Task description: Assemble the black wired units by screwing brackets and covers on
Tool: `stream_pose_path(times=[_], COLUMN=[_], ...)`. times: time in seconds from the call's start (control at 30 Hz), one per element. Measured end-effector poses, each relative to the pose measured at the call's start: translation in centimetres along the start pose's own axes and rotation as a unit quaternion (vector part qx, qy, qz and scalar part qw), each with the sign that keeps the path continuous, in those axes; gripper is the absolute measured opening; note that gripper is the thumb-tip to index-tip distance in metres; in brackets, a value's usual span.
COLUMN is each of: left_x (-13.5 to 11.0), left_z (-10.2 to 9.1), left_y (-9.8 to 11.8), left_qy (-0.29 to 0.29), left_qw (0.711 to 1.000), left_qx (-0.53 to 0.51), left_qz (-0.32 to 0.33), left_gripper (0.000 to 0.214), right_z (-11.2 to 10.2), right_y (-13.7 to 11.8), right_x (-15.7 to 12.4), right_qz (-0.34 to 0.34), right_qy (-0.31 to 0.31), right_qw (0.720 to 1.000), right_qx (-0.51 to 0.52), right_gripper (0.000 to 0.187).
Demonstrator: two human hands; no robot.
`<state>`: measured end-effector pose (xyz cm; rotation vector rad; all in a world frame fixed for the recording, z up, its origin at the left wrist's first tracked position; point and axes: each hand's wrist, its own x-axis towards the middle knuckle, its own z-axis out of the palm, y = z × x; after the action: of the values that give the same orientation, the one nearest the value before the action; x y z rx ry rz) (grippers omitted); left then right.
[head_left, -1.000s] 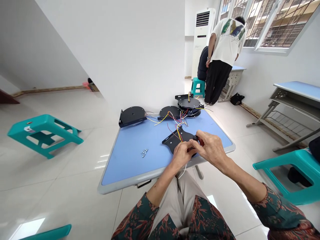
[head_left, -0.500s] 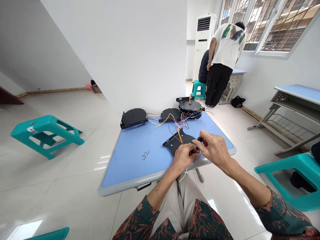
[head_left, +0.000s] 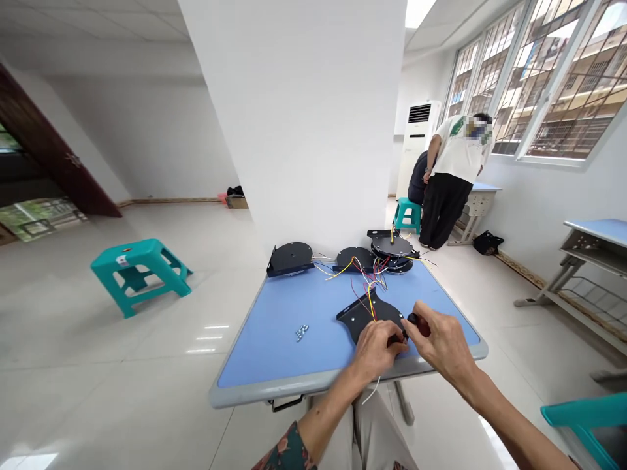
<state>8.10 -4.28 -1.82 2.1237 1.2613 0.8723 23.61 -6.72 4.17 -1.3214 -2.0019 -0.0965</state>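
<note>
1. R hand (head_left: 443, 343) is pinching a small black part (head_left: 414, 320) in narrowly closed fingers, just above the plate's edge.
2. L hand (head_left: 376, 350) is curling narrow right beside it, at the plate's near side; can't tell what it's holding.
3. Black metal plate (head_left: 365, 314) is lying flat on the blue counter (head_left: 313, 384), near the front edge, w/ coloured wires (head_left: 368, 287) trailing from it.
4. Small screws (head_left: 302, 331) are sitting in a little heap left of the plate.
5. Black discs (head_left: 353, 258) are lying along the far edge, some stacked, wires tangling between.
6. Beyond, a standing person (head_left: 453, 170) is bending over a seated person (head_left: 418, 179).
</note>
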Motion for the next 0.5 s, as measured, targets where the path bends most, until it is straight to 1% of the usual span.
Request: stream_pose_path(times=[0.1, 0.17, 0.2, 0.3, 0.37, 0.43, 0.5], left_x=[0.1, 0.1, 0.1, 0.0, -0.1, -0.1, 0.0], left_z=[0.1, 0.2, 0.2, 0.1, 0.1, 0.1, 0.1], left_y=[-0.1, -0.2, -0.3, -0.3, -0.2, -0.2, -0.2], left_qy=[0.009, 0.011, 0.010, 0.013, 0.015, 0.014, 0.008], left_qw=[1.000, 1.000, 1.000, 0.999, 0.999, 0.999, 0.999], left_qx=[0.004, -0.011, -0.022, -0.041, -0.042, -0.041, -0.037], left_qz=[-0.015, -0.016, -0.015, -0.020, -0.023, -0.019, -0.008], left_gripper=[0.001, 0.004, 0.005, 0.005, 0.005, 0.005, 0.005], right_z=[1.0, 1.1, 0.8, -0.4, -1.1, -1.2, -0.6], right_y=[-0.3, -0.5, -0.4, -0.2, 0.0, 0.0, -0.1], right_x=[-0.5, -0.4, -0.3, 0.4, 0.8, 0.8, 0.4], right_qz=[0.015, 0.016, 0.015, 0.003, -0.005, -0.007, 0.001], right_qy=[0.023, 0.017, 0.004, -0.061, -0.077, -0.060, -0.023], right_qw=[0.999, 1.000, 1.000, 0.994, 0.992, 0.995, 0.998], right_qx=[-0.017, -0.005, 0.013, 0.086, 0.100, 0.082, 0.051], right_gripper=[0.027, 0.019, 0.015, 0.021, 0.017, 0.011, 0.014])
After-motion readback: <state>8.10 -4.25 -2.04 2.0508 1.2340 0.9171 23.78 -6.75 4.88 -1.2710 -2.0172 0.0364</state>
